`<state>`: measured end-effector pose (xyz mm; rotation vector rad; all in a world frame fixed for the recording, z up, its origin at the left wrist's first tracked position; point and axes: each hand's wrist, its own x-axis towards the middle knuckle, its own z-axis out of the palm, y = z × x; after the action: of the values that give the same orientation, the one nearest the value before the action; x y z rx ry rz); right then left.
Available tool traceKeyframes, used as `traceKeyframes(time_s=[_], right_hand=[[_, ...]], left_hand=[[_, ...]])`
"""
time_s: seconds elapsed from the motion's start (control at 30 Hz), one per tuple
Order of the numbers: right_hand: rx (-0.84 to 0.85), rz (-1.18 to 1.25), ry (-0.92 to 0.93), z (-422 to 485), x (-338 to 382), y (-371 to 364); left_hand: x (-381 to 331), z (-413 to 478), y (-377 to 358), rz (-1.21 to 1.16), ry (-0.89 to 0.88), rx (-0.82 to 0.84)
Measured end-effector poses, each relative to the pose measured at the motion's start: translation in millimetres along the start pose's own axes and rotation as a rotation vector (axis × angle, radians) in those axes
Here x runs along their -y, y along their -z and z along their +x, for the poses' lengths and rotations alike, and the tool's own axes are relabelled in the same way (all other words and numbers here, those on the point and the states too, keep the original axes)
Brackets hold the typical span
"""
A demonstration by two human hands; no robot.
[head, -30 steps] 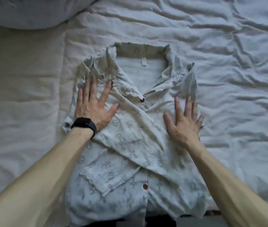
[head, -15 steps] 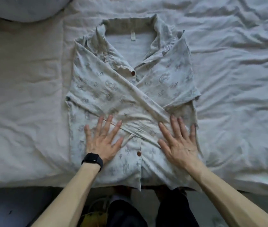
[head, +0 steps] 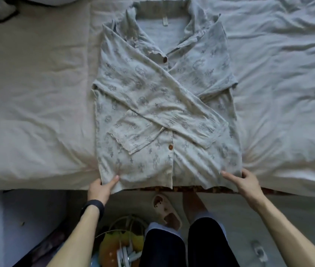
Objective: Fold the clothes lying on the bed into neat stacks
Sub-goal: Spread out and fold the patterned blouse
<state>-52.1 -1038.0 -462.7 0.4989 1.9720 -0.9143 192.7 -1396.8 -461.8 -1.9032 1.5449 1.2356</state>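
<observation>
A pale printed shirt point(head: 152, 89) lies face up on the bed point(head: 27, 97), collar away from the person, both sleeves crossed over the buttoned front, hem at the bed's near edge. The left hand point(head: 100, 189), a black band point(head: 93, 208) on its wrist, has its grip closed on the hem's left corner, thumb on top. The right hand point(head: 247, 183) grips the right corner likewise. On the floor below, a wire basket point(head: 122, 226) holds yellowish items and pale clips, not clear enough to name, beside a beige slipper point(head: 166, 211).
</observation>
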Motion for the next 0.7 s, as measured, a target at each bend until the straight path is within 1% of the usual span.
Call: traceKeyframes(time_s=[0.07,0.13,0.27,0.33,0.43,0.63,0.7], right_hand=[[0.054,0.094,-0.047,-3.5,-13.3,-4.1],[0.055,0.186,-0.070,-11.6,-22.3,-10.4],[-0.078,0.354,-0.040,-43.3,-23.3,-19.8],[-0.128,0.415,-0.009,-60.3,-21.9,-20.6],[-0.164,0.482,0.031,-83.2,-16.7,-18.1],[-0.230,0.521,0.087,-145.5,5.8,-3.8],[-0.249,0.522,0.077,-168.3,4.1,6.7]], left_hand=[[3.5,1.9,1.2,-0.075,-0.005,0.096],[12.3,0.3,6.7,-0.170,-0.015,0.140],[34.0,-12.2,22.8,-0.502,0.013,0.156],[34.7,-29.4,30.2,-0.597,-0.029,0.139],[33.7,-58.1,38.1,-0.634,-0.116,0.074],[29.8,-108.6,73.2,-0.556,-0.242,-0.060],[37.4,-129.9,85.1,-0.546,-0.239,-0.084]])
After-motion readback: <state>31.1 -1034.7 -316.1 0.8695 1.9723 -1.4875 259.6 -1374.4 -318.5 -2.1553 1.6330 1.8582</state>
